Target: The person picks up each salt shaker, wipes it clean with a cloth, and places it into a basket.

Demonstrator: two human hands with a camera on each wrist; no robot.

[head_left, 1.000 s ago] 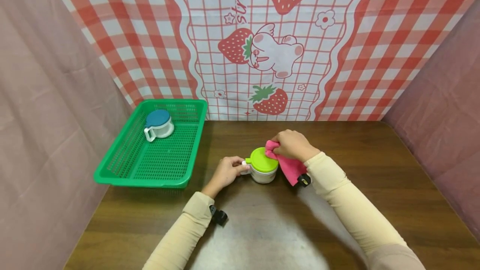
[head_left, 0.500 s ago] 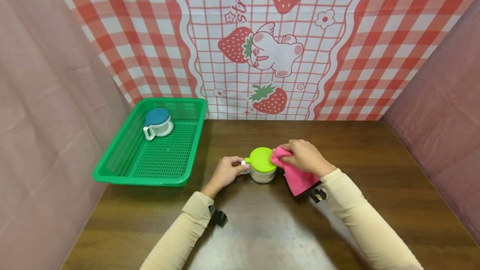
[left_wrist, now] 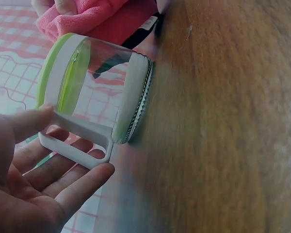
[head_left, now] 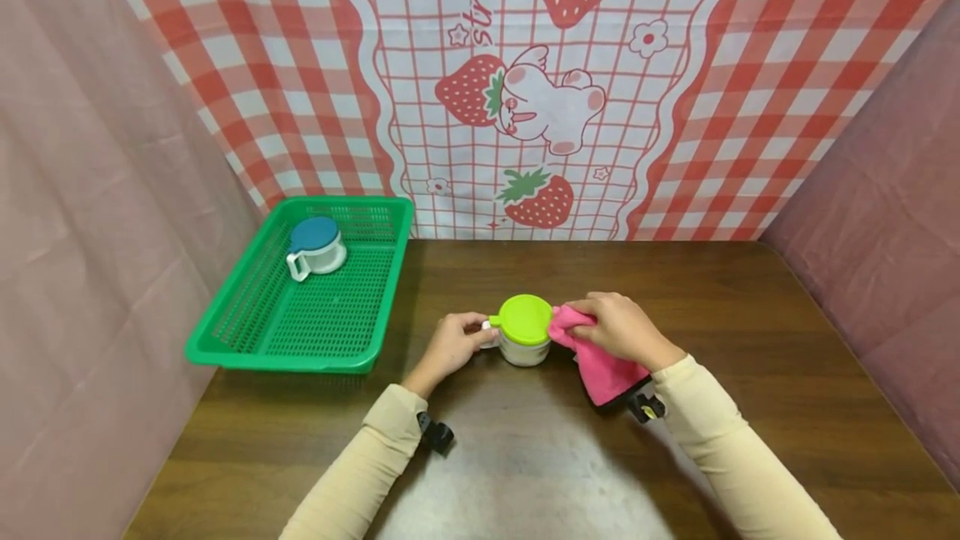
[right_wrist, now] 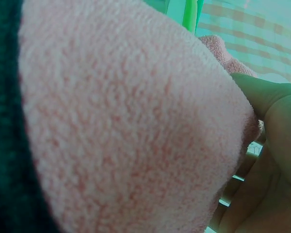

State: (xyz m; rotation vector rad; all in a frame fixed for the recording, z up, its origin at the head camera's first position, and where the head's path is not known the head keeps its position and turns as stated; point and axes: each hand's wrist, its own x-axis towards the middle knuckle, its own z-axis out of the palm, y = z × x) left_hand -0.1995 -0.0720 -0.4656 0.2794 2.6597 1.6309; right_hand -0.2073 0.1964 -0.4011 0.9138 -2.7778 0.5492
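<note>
A clear lidded jar (head_left: 525, 354) with a lime-green lid (head_left: 527, 319) stands upright on the table. My left hand (head_left: 448, 350) holds its white handle (left_wrist: 68, 150), thumb on the upper side and fingers beneath, as the left wrist view shows. On the other side, my right hand (head_left: 621, 330) grips a bunched pink cloth (head_left: 606, 373) whose upper end meets the jar's right edge, near the lid. Dark trim edges the cloth, which hangs down below the hand. In the right wrist view the cloth (right_wrist: 136, 121) covers most of the picture and hides the jar's body.
A green plastic basket (head_left: 333, 359) stands at the left of the wooden table (head_left: 480, 473). Inside it sits a similar jar with a blue lid (head_left: 314, 233). Behind the table hangs a red-and-white checked cloth (head_left: 315, 65), with pink drapes (head_left: 97, 232) at the sides.
My right hand has drawn the pink cloth from the top of the green lid, rightward and toward me, to the jar's right side. The left hand and the jar have stayed nearly still.
</note>
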